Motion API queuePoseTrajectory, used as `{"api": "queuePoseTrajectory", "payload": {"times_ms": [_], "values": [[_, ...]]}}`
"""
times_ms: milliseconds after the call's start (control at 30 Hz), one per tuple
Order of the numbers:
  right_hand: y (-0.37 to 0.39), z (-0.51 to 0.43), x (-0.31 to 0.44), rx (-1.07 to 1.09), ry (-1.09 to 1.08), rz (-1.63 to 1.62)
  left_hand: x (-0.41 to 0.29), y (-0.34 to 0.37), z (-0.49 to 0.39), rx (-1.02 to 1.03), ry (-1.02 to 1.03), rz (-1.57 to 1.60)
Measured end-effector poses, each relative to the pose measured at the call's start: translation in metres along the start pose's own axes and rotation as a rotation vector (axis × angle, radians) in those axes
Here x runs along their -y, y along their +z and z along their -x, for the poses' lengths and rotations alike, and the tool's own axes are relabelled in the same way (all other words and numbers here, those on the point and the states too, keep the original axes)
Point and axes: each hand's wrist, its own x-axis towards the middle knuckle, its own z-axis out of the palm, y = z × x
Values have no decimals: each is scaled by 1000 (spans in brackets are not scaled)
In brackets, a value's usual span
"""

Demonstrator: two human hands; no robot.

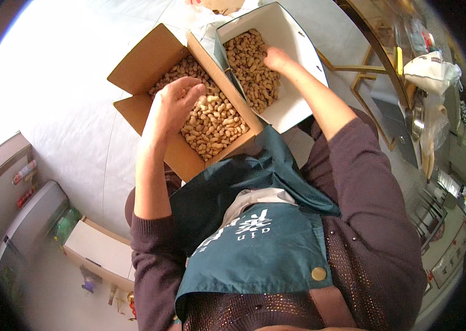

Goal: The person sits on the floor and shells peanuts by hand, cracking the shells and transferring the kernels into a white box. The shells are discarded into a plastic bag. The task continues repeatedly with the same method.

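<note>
Unshelled peanuts [216,124] fill much of a brown cardboard box [146,53] whose flaps stand up. My left hand [179,99] hovers over that box with bent fingers and the thumb close to them. Whether it pinches a peanut cannot be made out. Against the box's right side stands a white-lined box [295,91] with a dark green outside. More unshelled peanuts [249,66] lie heaped along its left part. My right hand [276,58] reaches into this second box, its fingertips at the right edge of the heap and partly hidden.
A dark green apron [258,248] with white writing drapes over my lap up to the boxes. On the right is a glass-topped table [390,49] with a white bag [429,70]. A pale cabinet [100,248] stands at lower left. Grey floor tiles [80,111] surround the boxes.
</note>
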Motion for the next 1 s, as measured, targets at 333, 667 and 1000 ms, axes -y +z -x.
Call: {"api": "queuePoseTrajectory", "payload": {"times_ms": [333, 667, 1000], "values": [[70, -59, 38, -383, -564, 58, -12, 2, 13, -21, 83, -258], [107, -21, 26, -258, -447, 297, -13, 5, 12, -20, 150, -412], [109, 5, -7, -87, -115, 0, -13, 11, 17, -40, 183, -455]]}}
